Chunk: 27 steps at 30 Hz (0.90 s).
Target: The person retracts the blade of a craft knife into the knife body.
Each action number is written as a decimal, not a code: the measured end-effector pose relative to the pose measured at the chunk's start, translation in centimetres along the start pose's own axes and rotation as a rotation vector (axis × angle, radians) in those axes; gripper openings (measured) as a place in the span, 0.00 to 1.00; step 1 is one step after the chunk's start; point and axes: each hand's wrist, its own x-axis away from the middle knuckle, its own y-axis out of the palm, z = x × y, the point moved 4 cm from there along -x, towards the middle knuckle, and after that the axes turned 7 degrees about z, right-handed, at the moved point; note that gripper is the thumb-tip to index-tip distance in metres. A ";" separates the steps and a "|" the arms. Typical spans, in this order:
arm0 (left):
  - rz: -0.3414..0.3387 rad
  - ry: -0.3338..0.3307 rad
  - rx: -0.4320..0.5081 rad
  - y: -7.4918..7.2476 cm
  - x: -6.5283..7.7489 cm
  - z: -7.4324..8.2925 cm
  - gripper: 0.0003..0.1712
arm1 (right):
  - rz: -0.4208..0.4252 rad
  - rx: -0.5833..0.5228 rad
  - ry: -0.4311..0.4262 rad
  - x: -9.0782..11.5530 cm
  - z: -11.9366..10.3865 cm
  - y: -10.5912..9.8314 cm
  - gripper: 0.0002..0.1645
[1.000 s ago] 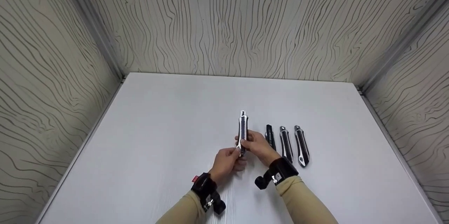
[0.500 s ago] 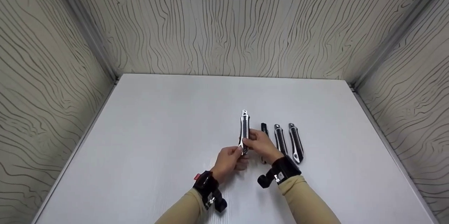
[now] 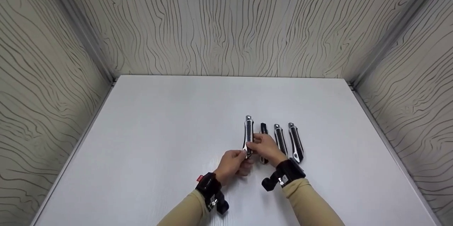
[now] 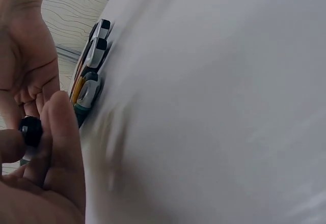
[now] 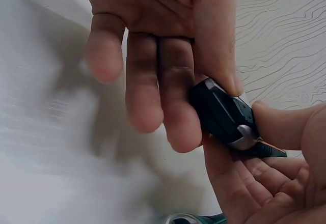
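In the head view, both hands hold one silver-and-black utility knife [image 3: 248,130], its blade end pointing away from me. My left hand [image 3: 231,162] pinches the butt end between thumb and fingers. Higher on the handle, my right hand [image 3: 267,147] grips it from the right with the thumb on top. The right wrist view shows the knife's dark butt [image 5: 224,114] between the thumbs and fingers of both hands. In the left wrist view only a small black end [image 4: 31,130] of it shows. Any exposed blade is too small to make out.
Right of the held knife lie three more cutters in a row on the white table [image 3: 159,130]: a dark one [image 3: 263,128] partly behind my right hand, a silver-black one [image 3: 280,137] and another [image 3: 296,143]. A patterned wall [image 3: 226,24] borders the table's far edge.
Both hands have carried the held knife right relative to the table, closer to the row of cutters. Its front end appears slightly lower. The whole head view has shifted a little.
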 end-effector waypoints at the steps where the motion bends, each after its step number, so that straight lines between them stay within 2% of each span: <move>1: 0.002 -0.002 -0.015 -0.1 0.1 0.0 0.23 | 0.000 -0.008 0.005 0.0 0.1 0.1 0.24; 4: 0.013 -0.003 -0.059 -0.6 0.3 -0.1 0.23 | 0.000 -0.025 0.016 -0.1 0.3 0.4 0.25; 7: 0.030 -0.015 -0.044 -1.3 0.4 -0.3 0.22 | 0.017 -0.009 0.019 -0.1 0.4 0.7 0.26; 13: 0.082 -0.018 0.013 -2.7 0.4 -0.5 0.19 | 0.083 0.184 -0.038 0.0 0.2 1.0 0.23; 19: 0.117 -0.011 0.058 -3.2 0.6 -0.2 0.20 | 0.149 0.378 -0.135 0.1 0.0 1.2 0.21; 27: 0.121 -0.024 0.060 -3.5 0.7 0.0 0.21 | 0.202 0.488 -0.164 0.1 -0.1 1.8 0.15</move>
